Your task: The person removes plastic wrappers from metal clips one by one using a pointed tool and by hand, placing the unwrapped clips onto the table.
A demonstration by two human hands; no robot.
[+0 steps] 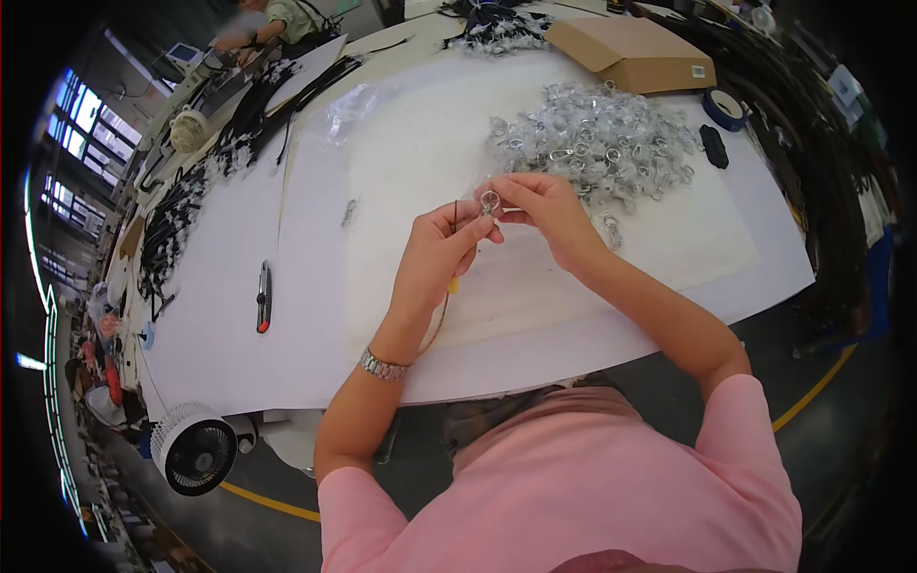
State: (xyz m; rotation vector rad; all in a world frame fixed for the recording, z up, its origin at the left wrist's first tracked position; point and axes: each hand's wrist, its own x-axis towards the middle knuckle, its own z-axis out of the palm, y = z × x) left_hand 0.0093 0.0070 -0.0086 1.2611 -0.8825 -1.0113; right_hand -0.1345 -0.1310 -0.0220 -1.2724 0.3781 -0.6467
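My left hand [457,239] is closed, thumb against fingers, on a small metal ring clasp [490,201] above the white table. Facing it, my right hand [535,205] pinches at the top of the same clasp, with a bit of clear wrap between the fingertips. A thin brown cord [441,320] hangs by my left wrist, and a yellow bit shows beside it. Just beyond my hands lies a large heap of metal clasps [597,138] in clear wrap. One wrapped clasp [612,231] sits apart, below my right hand.
A utility knife [264,298] lies at the left, and a small wrapped piece [350,212] nearer the middle. Bundles of black straps [258,115] line the left edge. Behind the heap are a cardboard box [635,57] and dark tape [726,109]. A fan [196,449] stands low left; a person [287,24] sits far left.
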